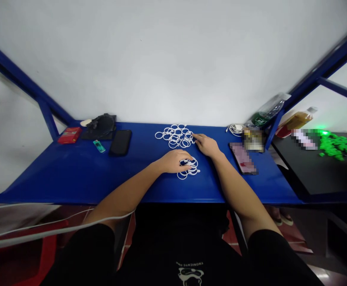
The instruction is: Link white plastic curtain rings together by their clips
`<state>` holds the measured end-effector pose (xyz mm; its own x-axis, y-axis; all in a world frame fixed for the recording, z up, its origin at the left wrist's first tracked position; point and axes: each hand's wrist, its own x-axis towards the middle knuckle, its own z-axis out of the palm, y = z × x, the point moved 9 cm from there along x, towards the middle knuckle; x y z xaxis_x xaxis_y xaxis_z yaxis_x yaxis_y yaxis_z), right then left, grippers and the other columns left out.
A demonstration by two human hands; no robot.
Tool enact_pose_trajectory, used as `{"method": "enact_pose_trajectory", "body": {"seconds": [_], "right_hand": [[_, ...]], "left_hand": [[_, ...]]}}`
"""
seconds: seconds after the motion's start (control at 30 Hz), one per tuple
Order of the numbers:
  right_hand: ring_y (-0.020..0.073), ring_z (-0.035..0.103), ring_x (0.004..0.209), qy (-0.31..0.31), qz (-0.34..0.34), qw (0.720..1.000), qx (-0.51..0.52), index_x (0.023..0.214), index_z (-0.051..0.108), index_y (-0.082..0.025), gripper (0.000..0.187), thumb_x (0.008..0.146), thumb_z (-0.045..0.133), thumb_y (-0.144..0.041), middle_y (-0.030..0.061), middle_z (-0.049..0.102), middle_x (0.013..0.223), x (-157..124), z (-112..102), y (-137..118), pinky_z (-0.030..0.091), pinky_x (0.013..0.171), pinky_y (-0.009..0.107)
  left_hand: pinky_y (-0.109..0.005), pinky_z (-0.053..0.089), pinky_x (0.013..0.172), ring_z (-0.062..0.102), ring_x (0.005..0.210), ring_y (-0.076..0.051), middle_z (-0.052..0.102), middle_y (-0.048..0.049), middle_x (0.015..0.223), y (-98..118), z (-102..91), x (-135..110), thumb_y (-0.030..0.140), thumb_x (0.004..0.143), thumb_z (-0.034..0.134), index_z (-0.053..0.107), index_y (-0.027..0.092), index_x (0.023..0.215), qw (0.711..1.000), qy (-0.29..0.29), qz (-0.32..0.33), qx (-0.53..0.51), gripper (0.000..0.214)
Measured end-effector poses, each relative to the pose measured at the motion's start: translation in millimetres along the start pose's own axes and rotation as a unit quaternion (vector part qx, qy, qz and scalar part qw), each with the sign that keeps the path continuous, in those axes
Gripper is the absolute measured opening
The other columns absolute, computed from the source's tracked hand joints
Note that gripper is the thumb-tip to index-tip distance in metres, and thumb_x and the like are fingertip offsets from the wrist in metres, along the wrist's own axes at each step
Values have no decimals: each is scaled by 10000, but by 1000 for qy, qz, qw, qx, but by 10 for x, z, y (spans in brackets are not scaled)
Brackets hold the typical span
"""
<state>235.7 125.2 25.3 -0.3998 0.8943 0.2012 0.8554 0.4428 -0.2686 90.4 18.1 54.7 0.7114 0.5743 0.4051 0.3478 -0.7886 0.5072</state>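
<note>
White plastic rings with small knobs lie in two groups on the blue table [146, 186]. The larger group of rings [175, 137] is near the wall, with several rings overlapping. My right hand [206, 145] reaches to its right edge, fingers curled together and fingertips on a ring there. A smaller group of rings [193, 169] lies closer to me. My left hand [173, 161] rests over its left side, thumb and fingers apart around some of the rings and partly hiding them.
To the left are a black phone [120, 142], a teal lighter [99, 146], a red box [70, 135] and a black bag [103, 124]. On the right are another phone [242, 158], a white cable [236, 129] and a bottle [268, 111]. Green pieces [337, 146] cover part of a neighbouring black table.
</note>
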Motion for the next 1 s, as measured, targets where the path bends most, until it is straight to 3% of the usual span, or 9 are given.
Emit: {"method": "enact_pose_trajectory", "body": {"seconds": [0.13, 0.27, 0.33, 0.4, 0.5, 0.7, 0.87, 1.0], "right_hand": [[259, 680, 1223, 18, -3, 1000, 9, 1435, 648, -247, 427, 1031, 511, -262, 79, 714, 1363, -32, -36, -21, 554, 1026, 369], [268, 713, 1109, 75, 15, 996, 37, 1303, 730, -228, 345, 989, 597, -282, 92, 765, 1231, -60, -130, 42, 568, 964, 380], [269, 727, 1030, 105, 24, 993, 57, 1217, 767, -223, 290, 976, 618, -287, 93, 786, 1147, -75, -183, 60, 575, 916, 387], [260, 731, 953, 128, 25, 988, 79, 1151, 786, -220, 252, 971, 626, -297, 88, 797, 1065, -97, -226, 49, 576, 871, 383], [244, 725, 904, 151, 11, 983, 105, 1123, 789, -221, 242, 970, 624, -310, 82, 796, 1015, -141, -274, -7, 572, 836, 367], [236, 706, 853, 184, 18, 974, 129, 1113, 787, -210, 257, 940, 610, -282, 92, 787, 1021, -172, -295, -21, 566, 790, 362], [191, 650, 715, 208, 36, 960, 186, 1043, 780, -206, 222, 913, 609, -260, 67, 772, 978, -188, -345, 13, 549, 736, 343], [178, 622, 699, 216, 6, 951, 221, 1018, 767, -220, 195, 929, 611, -296, 54, 749, 938, -231, -418, -111, 539, 717, 334]], "left_hand": [[-409, 573, 1032, 728, 1130, -238, 760, -96, 1230, 23, -33, -8, 346, 957, 707, 743, 201, 1212, 1000, 14, 2, -25, 296], [-432, 561, 1085, 695, 1223, -240, 737, -108, 1285, 4, -124, -36, 327, 976, 682, 715, 205, 1264, 998, 58, 11, -31, 315], [-411, 592, 1029, 721, 1156, -225, 743, -105, 1262, -29, -144, -50, 331, 973, 684, 718, 204, 1246, 997, 71, 4, -29, 303], [-340, 630, 869, 753, 975, -183, 758, -91, 1201, -92, -159, -63, 334, 974, 676, 720, 204, 1229, 996, 83, -23, -28, 290], [-265, 597, 696, 717, 742, -124, 781, -56, 1067, -170, -171, -72, 324, 975, 657, 725, 208, 1210, 994, 93, -63, -16, 271], [-287, 583, 786, 709, 757, -127, 779, -33, 1007, -237, -158, -68, 278, 960, 669, 743, 211, 1151, 993, 92, -73, 13, 216], [-305, 574, 797, 690, 773, -132, 764, -43, 1032, -395, -242, -104, 269, 958, 686, 750, 203, 1136, 983, 144, -108, 30, 201], [-290, 565, 752, 653, 710, -112, 760, -47, 1053, -531, -366, -135, 268, 954, 700, 734, 193, 1201, 963, 212, -160, 43, 260]]}}
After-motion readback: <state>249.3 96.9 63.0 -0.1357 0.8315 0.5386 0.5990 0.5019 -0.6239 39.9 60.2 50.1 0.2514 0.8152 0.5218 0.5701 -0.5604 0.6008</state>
